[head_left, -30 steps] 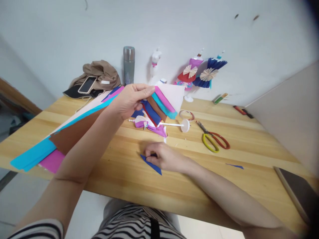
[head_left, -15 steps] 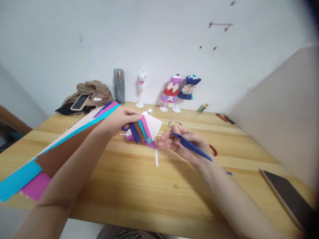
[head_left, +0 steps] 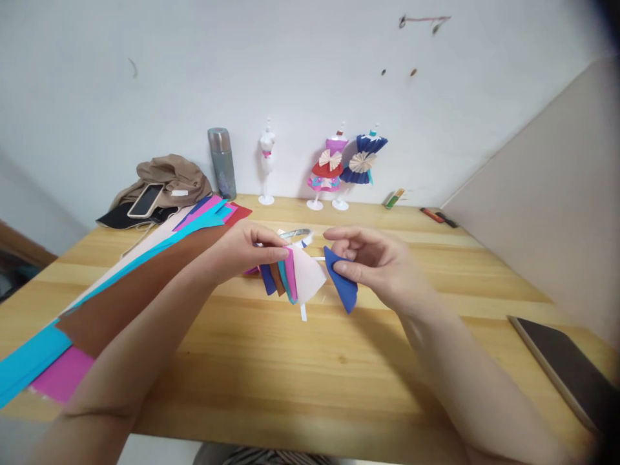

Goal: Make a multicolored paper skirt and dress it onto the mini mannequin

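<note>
My left hand (head_left: 252, 248) pinches the top of a fan of overlapping paper pieces (head_left: 309, 278), coloured blue, brown, teal, pink and pale pink. To its right, my right hand (head_left: 375, 261) holds a blue paper piece (head_left: 343, 284), roughly triangular, between thumb and fingers, a small gap away from the pale pink piece. A roll of tape (head_left: 296, 234) lies behind the hands. A white strip (head_left: 303, 312) shows below the fan. Whatever lies under the left hand is mostly hidden.
Long coloured paper sheets (head_left: 140, 278) cover the table's left side. Three small mannequins, one bare (head_left: 267, 161) and two dressed (head_left: 327, 165), stand by the wall with a thermos flask (head_left: 222, 165). A phone (head_left: 146, 201) rests on brown cloth (head_left: 174, 177). A dark tablet-like slab (head_left: 557, 368) lies right.
My right hand has turned over, so the blue piece now hangs point down near the fan. My left hand has shifted slightly right and down with the fan. The camera view has shifted too.
</note>
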Motion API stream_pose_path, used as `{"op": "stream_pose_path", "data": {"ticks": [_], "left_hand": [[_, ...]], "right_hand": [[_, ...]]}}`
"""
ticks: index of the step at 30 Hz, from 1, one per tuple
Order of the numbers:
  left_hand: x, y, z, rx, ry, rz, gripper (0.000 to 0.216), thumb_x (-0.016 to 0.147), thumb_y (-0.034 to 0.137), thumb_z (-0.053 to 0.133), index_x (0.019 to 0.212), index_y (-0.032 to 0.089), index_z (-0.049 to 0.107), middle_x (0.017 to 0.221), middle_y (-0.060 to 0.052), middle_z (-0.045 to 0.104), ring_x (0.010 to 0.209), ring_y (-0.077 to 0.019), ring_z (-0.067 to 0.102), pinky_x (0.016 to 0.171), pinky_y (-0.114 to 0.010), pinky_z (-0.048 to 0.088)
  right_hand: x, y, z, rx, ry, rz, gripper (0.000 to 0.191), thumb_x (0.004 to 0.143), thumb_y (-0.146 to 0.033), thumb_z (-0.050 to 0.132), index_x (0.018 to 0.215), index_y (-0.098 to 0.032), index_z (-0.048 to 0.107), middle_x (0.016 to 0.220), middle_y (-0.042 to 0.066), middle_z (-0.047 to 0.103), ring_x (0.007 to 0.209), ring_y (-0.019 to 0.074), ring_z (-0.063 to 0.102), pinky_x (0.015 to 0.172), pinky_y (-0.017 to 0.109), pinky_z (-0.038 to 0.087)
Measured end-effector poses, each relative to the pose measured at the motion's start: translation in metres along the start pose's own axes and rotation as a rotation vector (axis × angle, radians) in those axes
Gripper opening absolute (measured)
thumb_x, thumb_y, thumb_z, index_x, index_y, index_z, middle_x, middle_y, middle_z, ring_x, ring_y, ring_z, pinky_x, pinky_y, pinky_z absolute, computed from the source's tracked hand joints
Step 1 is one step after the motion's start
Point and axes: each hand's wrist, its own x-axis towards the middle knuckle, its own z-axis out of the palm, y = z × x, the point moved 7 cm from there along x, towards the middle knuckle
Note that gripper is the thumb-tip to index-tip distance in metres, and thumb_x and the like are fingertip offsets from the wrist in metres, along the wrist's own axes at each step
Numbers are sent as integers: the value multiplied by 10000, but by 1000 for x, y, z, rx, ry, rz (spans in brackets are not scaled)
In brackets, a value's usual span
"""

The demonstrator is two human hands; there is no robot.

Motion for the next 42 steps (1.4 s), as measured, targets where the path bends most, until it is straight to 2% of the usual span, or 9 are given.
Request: {"op": "stream_pose_path", "data": {"ticks": [6, 11, 16, 22, 35, 42], "left_hand": [[2, 4, 14, -28, 60, 48, 194, 804, 287, 714, 796, 95, 742, 646, -81, 736, 541, -188, 711, 493, -242, 572], [3, 4, 20, -2, 71, 78, 186, 822, 258, 671, 786, 89, 739, 658, -87, 739, 550, -195, 712, 504, -266, 594], [4, 3, 22, 47, 78, 105, 214, 832, 279, 669, 801, 83, 749, 694, -101, 750, 572, -203, 721, 503, -260, 594], [5, 3, 22, 66, 83, 125, 217, 830, 284, 669, 793, 87, 753, 704, -98, 752, 569, -195, 716, 497, -256, 594], [7, -2, 23, 38, 82, 68, 214, 812, 288, 674, 780, 91, 753, 671, -93, 744, 556, -189, 710, 489, -254, 591], [7, -4, 22, 56, 98, 51, 216, 810, 298, 673, 797, 98, 753, 656, -80, 738, 559, -197, 714, 503, -266, 595]], "right_hand": [[-4, -1, 2, -69, 45, 10, 143, 671, -205, 777, 791, -223, 701, 699, -10, 650, 589, 121, 574, 547, 264, 486], [-2, -1, 7, -188, 45, -62, 109, 688, -190, 728, 752, -205, 642, 673, -14, 608, 580, 120, 531, 547, 274, 450], [-2, 2, 6, -303, 85, -81, 193, 711, -214, 704, 644, -211, 524, 639, -19, 542, 582, 127, 497, 546, 285, 421], [-1, 2, 10, -299, 44, -79, 40, 721, -183, 664, 732, -199, 628, 656, -6, 576, 601, 133, 506, 564, 285, 413], [-4, -1, 11, -306, 21, -75, 83, 727, -227, 693, 809, -219, 680, 735, 17, 674, 658, 166, 583, 628, 320, 475], [-1, 6, 9, -263, 13, -60, 83, 750, -281, 718, 783, -212, 689, 685, 17, 635, 617, 158, 542, 591, 314, 435]]}}
